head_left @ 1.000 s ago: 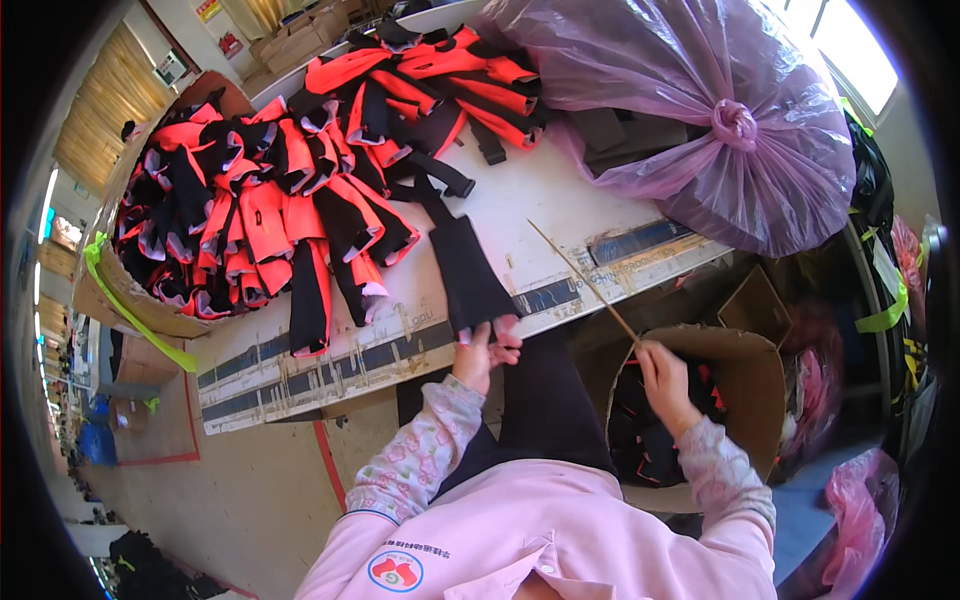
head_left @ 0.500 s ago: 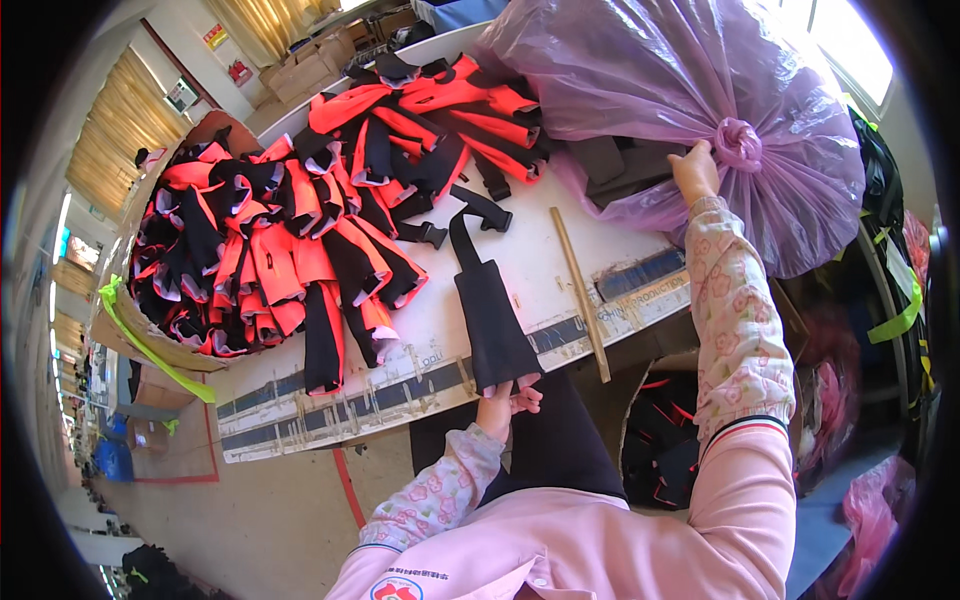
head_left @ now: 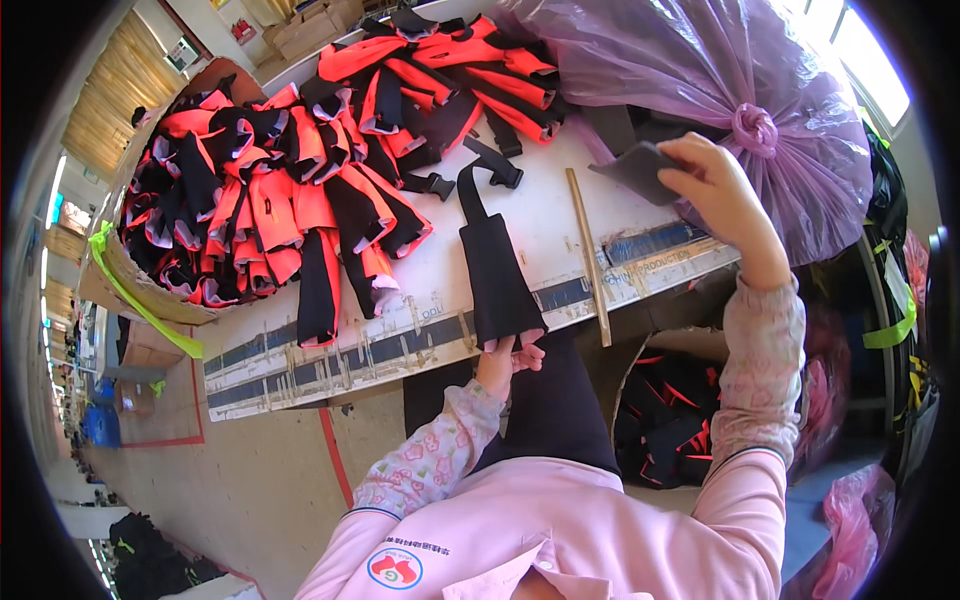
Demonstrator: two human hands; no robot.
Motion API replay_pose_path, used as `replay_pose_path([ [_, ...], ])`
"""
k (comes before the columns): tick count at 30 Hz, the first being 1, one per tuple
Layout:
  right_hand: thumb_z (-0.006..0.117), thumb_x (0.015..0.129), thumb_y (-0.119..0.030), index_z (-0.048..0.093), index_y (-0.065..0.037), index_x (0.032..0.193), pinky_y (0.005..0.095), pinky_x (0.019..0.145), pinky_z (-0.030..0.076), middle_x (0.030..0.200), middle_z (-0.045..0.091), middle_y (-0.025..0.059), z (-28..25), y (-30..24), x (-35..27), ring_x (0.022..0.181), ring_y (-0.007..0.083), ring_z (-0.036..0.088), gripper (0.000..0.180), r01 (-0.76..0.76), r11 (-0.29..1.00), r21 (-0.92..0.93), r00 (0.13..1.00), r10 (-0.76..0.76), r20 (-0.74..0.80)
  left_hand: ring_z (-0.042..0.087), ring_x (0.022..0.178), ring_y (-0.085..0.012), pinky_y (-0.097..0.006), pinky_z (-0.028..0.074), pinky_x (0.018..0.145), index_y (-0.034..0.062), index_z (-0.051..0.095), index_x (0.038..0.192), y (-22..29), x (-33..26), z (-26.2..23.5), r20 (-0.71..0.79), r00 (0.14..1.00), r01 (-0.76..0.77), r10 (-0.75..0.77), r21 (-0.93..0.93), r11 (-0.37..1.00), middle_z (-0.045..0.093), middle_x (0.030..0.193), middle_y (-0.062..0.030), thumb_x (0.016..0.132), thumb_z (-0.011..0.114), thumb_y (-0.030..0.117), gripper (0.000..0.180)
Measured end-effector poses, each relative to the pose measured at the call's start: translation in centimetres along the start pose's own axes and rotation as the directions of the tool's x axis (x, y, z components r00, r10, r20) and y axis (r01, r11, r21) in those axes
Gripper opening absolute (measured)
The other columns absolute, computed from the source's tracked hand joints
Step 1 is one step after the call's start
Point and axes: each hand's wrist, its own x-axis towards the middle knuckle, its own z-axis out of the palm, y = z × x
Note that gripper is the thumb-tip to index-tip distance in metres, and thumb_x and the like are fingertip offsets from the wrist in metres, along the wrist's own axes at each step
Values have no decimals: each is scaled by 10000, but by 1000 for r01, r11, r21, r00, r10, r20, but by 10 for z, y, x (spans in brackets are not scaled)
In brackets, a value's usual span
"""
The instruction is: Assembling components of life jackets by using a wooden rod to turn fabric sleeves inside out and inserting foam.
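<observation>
A black fabric sleeve (head_left: 495, 275) lies on the white tabletop, its open end at the near edge. My left hand (head_left: 504, 368) grips that end, with part of the fingers hidden under or inside it. From the far end of the sleeve runs a narrow black strap with a plastic buckle (head_left: 507, 175). Off to the right, my right hand (head_left: 722, 190) pinches a thin dark grey pad (head_left: 635, 172) between thumb and fingers, raised and tilted above the table. Behind it, more dark grey pads (head_left: 607, 128) show partly under a knotted purple plastic bag (head_left: 690, 75).
Orange and black fabric pieces (head_left: 275, 205) are heaped at the left, partly in a cardboard box (head_left: 100, 270). A wooden stick (head_left: 588, 255) lies across the table's front edge (head_left: 370, 365). Below, a container of black and orange pieces (head_left: 665, 420) stands by my right arm.
My right hand has left the knot of the purple bag and come nearer, now holding a grey pad. My left hand keeps hold of the sleeve. The view has shifted slightly.
</observation>
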Motion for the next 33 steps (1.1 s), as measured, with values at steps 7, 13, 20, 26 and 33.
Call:
replay_pose_path([
  [7, 573, 772, -24, 593, 51, 986, 291, 693, 448, 845, 570, 82, -19, -18, -3, 761, 179, 567, 228, 168, 984, 68, 956, -145, -254, 617, 609, -185, -295, 517, 605, -3, 568, 1053, 1, 0, 4, -28, 1000, -7, 7, -7, 1000, 635, 754, -115, 955, 378, 381, 440],
  [13, 597, 723, -81, 607, 9, 888, 380, 700, 503, 876, 578, 99, 80, -35, -4, 745, 327, 603, 188, 293, 650, -701, 955, -238, 178, 622, 629, -220, -321, 524, 606, -13, 553, 1043, -1, 0, 1, -47, 999, -22, 21, -13, 1000, 624, 734, -126, 954, 387, 359, 417],
  [20, 660, 766, -180, 513, -13, 1168, 407, 834, 445, 1085, 540, 227, 134, 82, -23, 942, 374, 560, 459, 86, 985, -152, 994, -75, 76, 621, 639, -223, -323, 522, 616, -11, 549, 1018, 1, 2, 5, -39, 999, -14, 13, -21, 1000, 624, 735, -124, 953, 385, 356, 407],
  [26, 644, 782, -358, 435, -70, 1258, 413, 854, 440, 1055, 590, 214, 145, 123, -17, 995, 362, 560, 594, -301, 905, -300, 941, 333, 62, 626, 653, -228, -322, 520, 627, -10, 549, 991, -4, 4, 0, -50, 998, -33, 33, -12, 999, 629, 742, -129, 952, 382, 373, 420],
  [33, 681, 754, -254, 454, -90, 1241, 432, 710, 476, 944, 631, 203, 157, 119, -6, 889, 373, 603, 562, -466, 840, -276, 885, 440, -156, 620, 639, -214, -323, 524, 642, 1, 559, 1008, -5, 5, 4, -54, 999, 2, -5, -66, 998, 622, 735, -115, 944, 398, 388, 424],
])
